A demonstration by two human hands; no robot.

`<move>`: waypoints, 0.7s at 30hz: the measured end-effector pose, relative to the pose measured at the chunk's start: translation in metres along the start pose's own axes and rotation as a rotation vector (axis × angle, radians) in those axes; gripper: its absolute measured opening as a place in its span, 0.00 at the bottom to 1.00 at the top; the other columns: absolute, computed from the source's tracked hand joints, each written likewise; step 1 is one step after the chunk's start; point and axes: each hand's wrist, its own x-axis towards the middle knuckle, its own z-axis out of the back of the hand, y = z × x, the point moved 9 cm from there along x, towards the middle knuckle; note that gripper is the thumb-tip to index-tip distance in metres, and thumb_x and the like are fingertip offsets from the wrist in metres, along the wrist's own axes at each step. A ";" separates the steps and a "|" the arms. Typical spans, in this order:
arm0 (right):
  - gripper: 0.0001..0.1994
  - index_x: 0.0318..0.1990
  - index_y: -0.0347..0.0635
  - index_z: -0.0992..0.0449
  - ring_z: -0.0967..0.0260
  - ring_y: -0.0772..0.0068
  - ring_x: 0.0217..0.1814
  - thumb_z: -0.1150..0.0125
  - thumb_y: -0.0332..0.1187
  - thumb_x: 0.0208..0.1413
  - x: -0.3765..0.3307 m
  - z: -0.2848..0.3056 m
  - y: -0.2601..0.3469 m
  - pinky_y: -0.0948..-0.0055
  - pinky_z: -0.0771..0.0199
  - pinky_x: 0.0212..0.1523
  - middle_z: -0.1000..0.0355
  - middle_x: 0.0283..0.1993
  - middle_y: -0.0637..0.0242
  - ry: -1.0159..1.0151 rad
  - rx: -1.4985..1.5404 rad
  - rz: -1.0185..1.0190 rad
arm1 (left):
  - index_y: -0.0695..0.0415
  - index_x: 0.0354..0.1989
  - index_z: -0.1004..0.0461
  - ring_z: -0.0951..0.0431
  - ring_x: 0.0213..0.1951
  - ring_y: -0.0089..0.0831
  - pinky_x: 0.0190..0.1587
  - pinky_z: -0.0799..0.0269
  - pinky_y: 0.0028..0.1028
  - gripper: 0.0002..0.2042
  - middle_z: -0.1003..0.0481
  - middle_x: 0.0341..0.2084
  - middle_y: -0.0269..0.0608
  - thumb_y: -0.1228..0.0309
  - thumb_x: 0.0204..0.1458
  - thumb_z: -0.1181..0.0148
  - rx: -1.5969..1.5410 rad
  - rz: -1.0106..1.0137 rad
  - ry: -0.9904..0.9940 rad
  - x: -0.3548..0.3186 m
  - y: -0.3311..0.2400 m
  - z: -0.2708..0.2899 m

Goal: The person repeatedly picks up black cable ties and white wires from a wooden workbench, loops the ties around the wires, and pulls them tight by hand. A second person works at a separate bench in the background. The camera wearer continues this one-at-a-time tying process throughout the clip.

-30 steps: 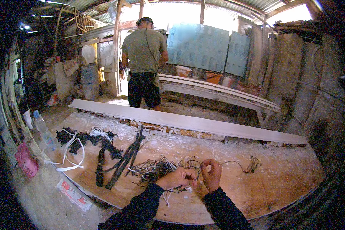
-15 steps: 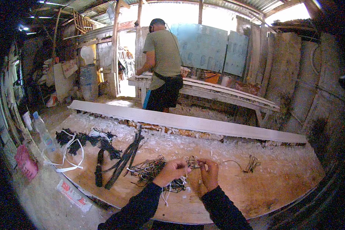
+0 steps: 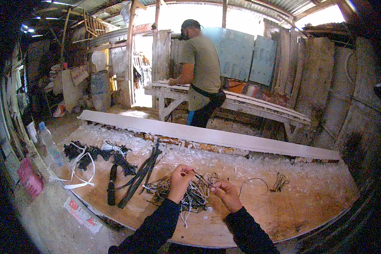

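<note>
Currently: Both Hands Engaged in the Wire Tangle

Your left hand (image 3: 180, 181) is raised over the tabletop (image 3: 309, 199) with its grip closed, fingers pinched on strands pulled up from the tangle of thin wires (image 3: 192, 195). Your right hand (image 3: 227, 194) sits just beside it, to the right, grip also closed on a strand of the same tangle. The tangle lies on the plywood surface directly below and between both hands, near the front edge; its pale and dark strands spread leftward.

To the left of the tangle, a bundle of long black strips (image 3: 139, 178) lies diagonally. Further left you have a heap of black cord with white loops (image 3: 91, 154), and a dark handled tool (image 3: 111, 190) lying near the strips. A clear plastic bottle (image 3: 51, 144) stands upright at the far left edge. To the right of your hands, a small separate wire loop (image 3: 266, 184) lies apart from the main tangle.

A long pale plank (image 3: 207, 135) runs along the far side of the tabletop. Beyond it, another person (image 3: 201, 72) stands at a white bench (image 3: 241, 103), facing away
</note>
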 end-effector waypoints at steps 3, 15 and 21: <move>0.04 0.30 0.40 0.25 0.37 0.72 0.46 0.41 0.28 0.46 -0.004 -0.013 0.003 0.72 0.39 0.48 0.32 0.40 0.66 0.122 0.070 -0.032 | 0.59 0.21 0.32 0.34 0.23 0.18 0.27 0.38 0.19 0.05 0.32 0.18 0.31 0.76 0.42 0.42 0.015 0.076 -0.032 0.000 0.008 0.005; 0.06 0.31 0.44 0.23 0.44 0.65 0.55 0.38 0.29 0.42 -0.016 -0.041 0.014 0.67 0.48 0.56 0.35 0.47 0.62 0.400 -0.082 -0.030 | 0.60 0.21 0.31 0.31 0.22 0.25 0.26 0.35 0.23 0.05 0.32 0.18 0.37 0.78 0.38 0.40 0.343 -0.256 -0.058 -0.011 -0.019 -0.006; 0.08 0.30 0.46 0.22 0.45 0.63 0.57 0.34 0.29 0.38 -0.017 -0.039 0.015 0.65 0.50 0.56 0.32 0.44 0.64 0.346 -0.124 0.050 | 0.60 0.23 0.30 0.30 0.22 0.30 0.26 0.34 0.26 0.05 0.32 0.20 0.40 0.80 0.37 0.40 0.448 -0.304 0.020 -0.017 -0.027 -0.019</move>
